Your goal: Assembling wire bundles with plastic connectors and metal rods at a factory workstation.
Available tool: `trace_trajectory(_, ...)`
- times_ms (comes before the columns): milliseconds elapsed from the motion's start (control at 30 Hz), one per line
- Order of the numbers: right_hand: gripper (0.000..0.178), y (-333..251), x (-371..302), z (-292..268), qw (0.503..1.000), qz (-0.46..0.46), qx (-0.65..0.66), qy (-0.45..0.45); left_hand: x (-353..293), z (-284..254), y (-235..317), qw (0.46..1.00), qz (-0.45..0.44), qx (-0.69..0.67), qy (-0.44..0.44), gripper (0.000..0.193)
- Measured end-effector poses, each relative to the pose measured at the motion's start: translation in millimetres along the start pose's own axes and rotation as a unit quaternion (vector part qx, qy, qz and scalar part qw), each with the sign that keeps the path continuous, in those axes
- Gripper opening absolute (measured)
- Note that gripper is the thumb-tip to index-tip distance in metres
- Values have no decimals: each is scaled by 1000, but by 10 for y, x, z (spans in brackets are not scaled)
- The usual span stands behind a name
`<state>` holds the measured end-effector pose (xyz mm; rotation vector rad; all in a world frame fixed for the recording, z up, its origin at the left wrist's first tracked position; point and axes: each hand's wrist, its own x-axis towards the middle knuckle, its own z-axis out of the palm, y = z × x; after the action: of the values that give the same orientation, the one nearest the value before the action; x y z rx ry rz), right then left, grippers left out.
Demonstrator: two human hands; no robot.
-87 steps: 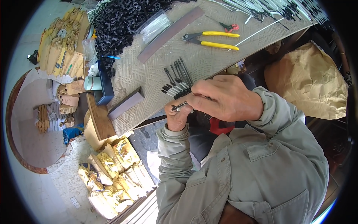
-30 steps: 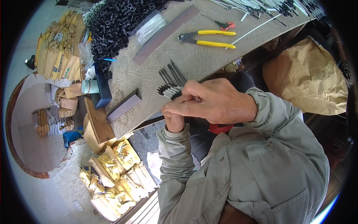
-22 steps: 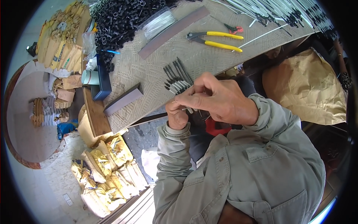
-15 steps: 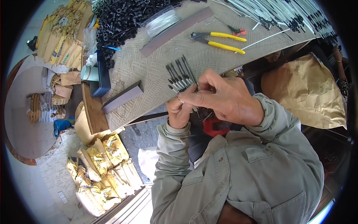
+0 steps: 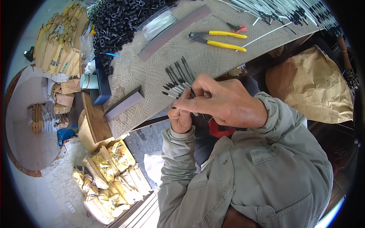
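Observation:
Just off the table's near edge, my left hand (image 5: 180, 119) is closed on a fanned bundle of thin white rods with black tips (image 5: 175, 88). The rods stick out above its fingers toward the tabletop. My right hand (image 5: 232, 102) lies across the bundle, its fingers bent and one digit stretched over the left fingers. It covers the lower part of the rods and part of my left hand. A small black tip (image 5: 174, 108) shows between the hands at the left. Whether the right fingers pinch a single rod is hidden.
On the table (image 5: 159, 72) lie yellow-handled cutters (image 5: 218, 39), a long flat strip (image 5: 173, 32), a short angled bar (image 5: 124, 103) and a heap of black parts (image 5: 118, 22). More white rods (image 5: 277, 11) lie at the far right. A box of wrapped packets (image 5: 112, 178) stands lower left.
The right hand has shifted slightly left over the bundle, with a digit now stretched further across the left fingers. The rods remain in the left hand. The whole view has moved a little.

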<state>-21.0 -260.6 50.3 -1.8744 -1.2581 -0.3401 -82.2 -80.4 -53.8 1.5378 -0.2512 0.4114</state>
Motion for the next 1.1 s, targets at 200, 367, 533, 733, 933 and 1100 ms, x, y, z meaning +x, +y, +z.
trace_trajectory(200,53,31,30,-29,999,-22,28,-16,109,76,128,998,30,-40,-45,36)
trace_trajectory(367,48,-2,86,52,996,-21,68,-48,145,184,280,999,-8,-30,-14,23)
trace_trajectory(533,29,465,289,7,979,45,199,19,171,182,385,994,-89,20,-58,20)
trace_trajectory(733,36,1115,271,846,957,-183,-72,-214,85,177,306,980,-161,10,-117,20)
trace_trajectory(933,34,1132,613,665,955,-124,22,-267,102,104,390,989,-128,-56,-47,25)
trace_trajectory(1100,21,1475,1560,472,975,-57,37,-212,159,-3,364,982,-144,-91,-81,25)
